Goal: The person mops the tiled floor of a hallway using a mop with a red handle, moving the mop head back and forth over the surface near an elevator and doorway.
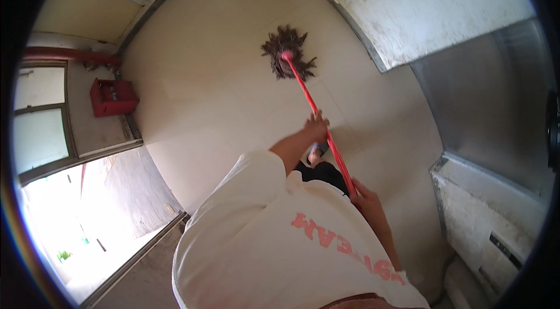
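A string mop with a dark brown head [286, 49] and a pink socket lies spread on the pale tiled floor [210, 73]. From the socket its red handle [336, 151] runs back to my body. Around the middle of the handle is my left hand [316, 127]. My right hand [362, 195] grips the handle lower down, close to my waist. One of my feet, in a sandal [316, 151], shows partly behind the left forearm and handle. The rear end of the handle is hidden.
A red metal box [114, 97] is at the left wall under a red pipe [72, 55], beside a window. Below it a doorway [105, 204] opens to bright light. White wall sections [428, 7] and a grey metal door [485, 103] stand at the right.
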{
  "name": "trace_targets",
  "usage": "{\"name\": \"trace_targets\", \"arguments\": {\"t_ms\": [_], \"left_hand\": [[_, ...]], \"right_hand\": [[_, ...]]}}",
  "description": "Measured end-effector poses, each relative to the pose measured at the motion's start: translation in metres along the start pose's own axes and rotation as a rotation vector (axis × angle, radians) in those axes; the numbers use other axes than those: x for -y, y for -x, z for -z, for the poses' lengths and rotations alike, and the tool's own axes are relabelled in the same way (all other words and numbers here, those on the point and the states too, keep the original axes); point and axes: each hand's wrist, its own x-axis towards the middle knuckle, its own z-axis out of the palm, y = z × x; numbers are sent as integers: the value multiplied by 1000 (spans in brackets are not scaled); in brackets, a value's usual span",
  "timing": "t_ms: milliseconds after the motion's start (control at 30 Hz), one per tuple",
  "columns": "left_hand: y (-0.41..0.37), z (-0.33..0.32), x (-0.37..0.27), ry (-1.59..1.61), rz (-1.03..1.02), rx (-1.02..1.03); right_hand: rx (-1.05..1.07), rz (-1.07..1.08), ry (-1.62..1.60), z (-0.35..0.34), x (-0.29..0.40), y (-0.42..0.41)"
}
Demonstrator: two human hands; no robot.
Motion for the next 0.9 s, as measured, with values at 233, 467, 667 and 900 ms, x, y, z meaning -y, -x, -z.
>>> {"name": "trace_targets", "arguments": {"t_ms": [233,467,667,900], "left_hand": [[33,-19,-77,254,-213,-67],[-18,67,-34,245,-227,-102],[-127,181,54,324,-104,-157],[-246,332,203,271,-45,-365]], "right_hand": [[-127,-147,70,60,14,66],[-62,-38,134,35,98,-1],[-71,-132,38,-29,227,-118],[-42,-124,192,-146,374,-278]]}}
